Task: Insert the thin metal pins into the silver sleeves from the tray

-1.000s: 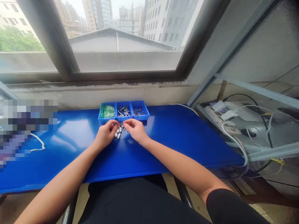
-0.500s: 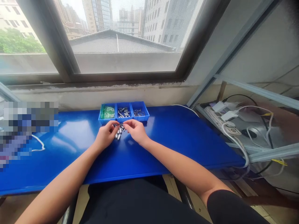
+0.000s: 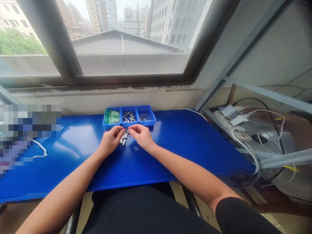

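Observation:
My left hand and my right hand meet above the blue table, fingertips pinched almost together. Between them runs a small, thin metal part, gripped from both ends; its exact kind is too small to make out. Directly below lies a loose pile of short silvery cylinders, partly covered by my fingers. Just beyond my hands stand three joined blue bins. The left bin holds a green plastic bag with pale pieces, the middle bin short metal cylinders, the right bin thin dark pin-like pieces.
The blue table runs along the wall beneath a window. To the right, a metal rack carries a power strip with plugs and tangled cables. A white cable lies at left near a blurred-out area.
Both hands stay in nearly the same place over the pile, with only slight finger movement. The bins and pile have not moved.

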### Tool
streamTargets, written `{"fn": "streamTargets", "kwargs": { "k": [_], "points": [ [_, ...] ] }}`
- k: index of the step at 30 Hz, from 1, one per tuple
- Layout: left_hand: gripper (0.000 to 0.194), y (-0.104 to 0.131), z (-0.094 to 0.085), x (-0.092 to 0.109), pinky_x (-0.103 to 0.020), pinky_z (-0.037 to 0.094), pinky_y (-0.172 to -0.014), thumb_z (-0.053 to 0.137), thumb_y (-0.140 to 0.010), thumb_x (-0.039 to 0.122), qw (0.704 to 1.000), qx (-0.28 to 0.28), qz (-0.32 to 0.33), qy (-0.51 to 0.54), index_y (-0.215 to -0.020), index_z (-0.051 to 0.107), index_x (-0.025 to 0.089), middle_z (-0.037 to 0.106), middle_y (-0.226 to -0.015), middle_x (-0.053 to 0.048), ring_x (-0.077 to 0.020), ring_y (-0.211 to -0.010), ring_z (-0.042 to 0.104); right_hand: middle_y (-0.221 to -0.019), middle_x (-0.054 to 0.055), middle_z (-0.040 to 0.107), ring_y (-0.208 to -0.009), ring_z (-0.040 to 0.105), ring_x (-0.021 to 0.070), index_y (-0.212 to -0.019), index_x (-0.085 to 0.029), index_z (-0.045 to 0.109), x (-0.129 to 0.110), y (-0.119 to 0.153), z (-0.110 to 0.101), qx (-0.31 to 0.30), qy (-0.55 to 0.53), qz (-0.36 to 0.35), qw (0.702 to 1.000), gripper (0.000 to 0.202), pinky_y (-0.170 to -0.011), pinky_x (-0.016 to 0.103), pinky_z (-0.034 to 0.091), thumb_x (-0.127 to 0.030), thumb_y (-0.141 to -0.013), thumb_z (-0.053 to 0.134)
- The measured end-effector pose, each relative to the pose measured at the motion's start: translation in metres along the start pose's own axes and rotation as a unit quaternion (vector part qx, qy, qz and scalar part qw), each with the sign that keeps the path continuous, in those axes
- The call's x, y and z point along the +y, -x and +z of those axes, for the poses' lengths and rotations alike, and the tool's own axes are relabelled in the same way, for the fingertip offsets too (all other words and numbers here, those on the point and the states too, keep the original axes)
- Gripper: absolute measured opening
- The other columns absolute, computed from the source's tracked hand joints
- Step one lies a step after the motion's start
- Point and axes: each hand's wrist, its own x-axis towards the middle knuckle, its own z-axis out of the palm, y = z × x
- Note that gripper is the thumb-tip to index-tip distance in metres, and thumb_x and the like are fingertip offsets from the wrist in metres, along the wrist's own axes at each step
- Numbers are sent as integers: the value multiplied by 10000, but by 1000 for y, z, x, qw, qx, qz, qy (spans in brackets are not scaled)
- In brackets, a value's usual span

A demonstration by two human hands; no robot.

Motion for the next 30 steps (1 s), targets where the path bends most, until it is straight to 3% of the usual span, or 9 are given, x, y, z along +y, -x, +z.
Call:
{"fn": "streamTargets", "kwargs": {
  "k": [3, 8, 13, 20, 28, 30],
  "points": [
    [240, 0, 0, 0, -188, 340, -492, 534, -883, 383, 1000, 0, 0, 9, -1007, 601, 188, 456, -523, 74, -75, -465, 403, -758, 39, 661, -669, 580, 143, -841, -162, 670, 0, 0, 0, 2, -1, 3, 1000, 244, -634, 298, 480, -376, -724, 672],
    [226, 0, 0, -2, -191, 334, -495, 509, -898, 387, 1000, -2, 1, 1, -940, 604, 186, 438, -521, 72, -76, -470, 394, -753, 40, 664, -664, 583, 145, -837, -165, 674, 2, 0, 0, 0, 9, -7, 1000, 240, -623, 293, 480, -378, -728, 672],
    [283, 0, 0, -2, -206, 339, -507, 475, -914, 410, 1000, -4, -3, -5, -830, 604, 173, 516, -578, 36, -87, -512, 429, -766, 43, 671, -675, 588, 144, -840, -170, 675, 3, 0, 1, -8, 11, -12, 1000, 242, -602, 279, 478, -385, -728, 675],
    [243, 1, 1, -2, -194, 332, -492, 530, -881, 411, 1000, -5, -3, 12, -981, 598, 200, 445, -524, 73, -82, -461, 397, -740, 38, 664, -657, 587, 140, -837, -165, 673, 3, -2, 0, 3, -14, 5, 1000, 275, -585, 276, 481, -409, -712, 684],
    [294, 0, 0, -1, -207, 347, -515, 477, -910, 411, 1000, -1, -2, -3, -794, 598, 170, 529, -584, 33, -90, -520, 442, -762, 44, 672, -669, 591, 143, -831, -170, 674, 1, 1, 1, -12, -7, -5, 1000, 251, -602, 283, 484, -395, -719, 683],
    [278, 0, 0, 0, -207, 345, -506, 486, -905, 412, 1000, 0, -3, -1, -833, 606, 172, 518, -567, 38, -89, -504, 436, -752, 44, 670, -656, 587, 143, -826, -170, 674, 0, 0, 1, -7, -20, 10, 1000, 260, -584, 281, 485, -400, -708, 692]
  ]
}}
